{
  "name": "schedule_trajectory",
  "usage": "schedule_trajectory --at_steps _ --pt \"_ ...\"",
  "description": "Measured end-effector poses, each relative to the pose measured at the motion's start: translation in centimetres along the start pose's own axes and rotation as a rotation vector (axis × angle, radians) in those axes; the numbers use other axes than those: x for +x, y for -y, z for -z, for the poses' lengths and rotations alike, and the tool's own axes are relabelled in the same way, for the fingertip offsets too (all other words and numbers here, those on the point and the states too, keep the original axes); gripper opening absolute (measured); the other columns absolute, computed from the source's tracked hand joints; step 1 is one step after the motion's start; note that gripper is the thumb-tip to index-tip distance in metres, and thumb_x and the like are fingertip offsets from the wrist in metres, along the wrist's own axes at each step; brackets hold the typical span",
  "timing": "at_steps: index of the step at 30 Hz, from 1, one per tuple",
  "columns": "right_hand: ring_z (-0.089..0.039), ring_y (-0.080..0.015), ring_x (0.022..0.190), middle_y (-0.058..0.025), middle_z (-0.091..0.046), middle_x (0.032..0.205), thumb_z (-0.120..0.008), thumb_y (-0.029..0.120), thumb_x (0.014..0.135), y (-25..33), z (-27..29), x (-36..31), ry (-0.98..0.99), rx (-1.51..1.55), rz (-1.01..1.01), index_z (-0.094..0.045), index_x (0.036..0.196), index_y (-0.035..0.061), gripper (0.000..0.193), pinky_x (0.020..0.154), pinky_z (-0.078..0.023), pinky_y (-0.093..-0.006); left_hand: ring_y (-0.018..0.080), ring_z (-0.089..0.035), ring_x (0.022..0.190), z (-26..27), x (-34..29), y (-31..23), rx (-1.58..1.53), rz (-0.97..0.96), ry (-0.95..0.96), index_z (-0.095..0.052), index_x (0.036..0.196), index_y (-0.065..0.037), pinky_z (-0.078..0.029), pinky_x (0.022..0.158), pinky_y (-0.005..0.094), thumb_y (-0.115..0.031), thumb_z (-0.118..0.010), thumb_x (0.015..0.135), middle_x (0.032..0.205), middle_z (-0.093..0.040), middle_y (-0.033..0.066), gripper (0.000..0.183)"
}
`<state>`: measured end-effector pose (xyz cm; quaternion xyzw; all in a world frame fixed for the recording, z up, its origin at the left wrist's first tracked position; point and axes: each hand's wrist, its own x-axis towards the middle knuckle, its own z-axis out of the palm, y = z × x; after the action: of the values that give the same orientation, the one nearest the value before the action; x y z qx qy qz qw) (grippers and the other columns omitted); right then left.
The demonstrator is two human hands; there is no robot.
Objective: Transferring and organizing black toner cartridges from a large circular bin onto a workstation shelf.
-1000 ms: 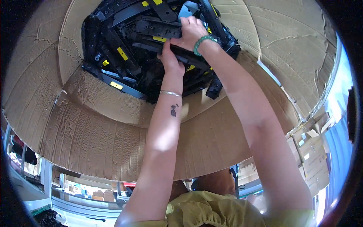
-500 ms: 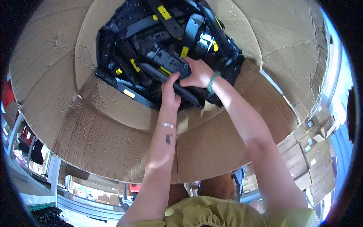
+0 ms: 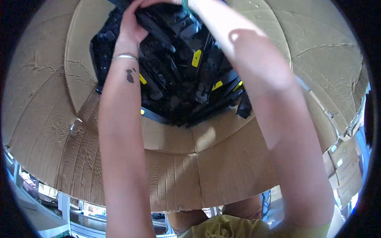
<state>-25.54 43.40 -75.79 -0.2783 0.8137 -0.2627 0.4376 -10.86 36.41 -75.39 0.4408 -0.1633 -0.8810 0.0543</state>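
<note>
Inside the big cardboard box, my left hand (image 3: pixel 133 27) is at the upper left of the pile of black plastic parts (image 3: pixel 170 79). It is closed round a dark, long black plastic part (image 3: pixel 152 25) that slants down from between thumb and fingers. Only a strip of my right hand (image 3: pixel 160 2) shows at the top edge, touching or close to my left fingers. The frame cuts off its fingers, so its grip is hidden. Several parts bear yellow labels, one being a yellow label (image 3: pixel 196 58) near the pile's middle.
Tall, creased walls of the cardboard box (image 3: pixel 166 178) surround the pile and stand between it and my body. Stacked cartons (image 3: pixel 349 170) are beyond the box at the right. A metal frame (image 3: pixel 65 210) stands at the lower left.
Both my hands have moved up and left from the pile's middle toward the far side. My view has shifted, and the parts they gripped now reach the top edge.
</note>
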Motion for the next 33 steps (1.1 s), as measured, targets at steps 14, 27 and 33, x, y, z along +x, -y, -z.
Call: schedule_trajectory --at_steps 14,27,33 --pt "-0.055 -0.0201 0.095 -0.0141 -0.057 0.106 -0.078 0.019 0.058 -1.5 -5.5 -19.3 -0.022 0.851 0.042 -0.039 0.121 -0.0036 0.077 0.087 -0.043 -0.0308 0.0190 -0.059 0.088 -0.2 -13.5 4.5 0.377 0.078 -0.130 -0.057 0.106 -0.003 -0.046 0.080 0.0319 -0.018 -0.068 0.072 0.098 -0.062 0.0079 0.039" --pt "-0.032 -0.0368 0.121 -0.0272 -0.031 0.131 -0.079 0.037 0.051 -8.1 -6.6 -24.4 -0.462 0.239 -0.326 -0.056 0.111 0.0037 0.073 0.102 -0.026 -0.0412 0.0192 -0.055 0.096 -1.0 -10.7 10.5 0.734 0.158 0.002 -0.040 0.119 0.002 -0.043 0.085 0.0311 -0.019 -0.080 0.059 0.107 -0.057 0.0118 0.075" --pt "-0.050 -0.0214 0.104 -0.0129 -0.053 0.111 -0.079 0.020 0.060 -9.0 -6.6 -23.7 -0.418 0.649 -0.384 -0.036 0.124 -0.0033 0.081 0.092 -0.038 -0.0315 0.0203 -0.054 0.099 0.3 -8.5 8.9 0.804 0.176 -0.017 -0.034 0.128 -0.001 -0.041 0.089 0.0326 -0.024 -0.079 0.059 0.109 -0.056 0.0121 0.085"
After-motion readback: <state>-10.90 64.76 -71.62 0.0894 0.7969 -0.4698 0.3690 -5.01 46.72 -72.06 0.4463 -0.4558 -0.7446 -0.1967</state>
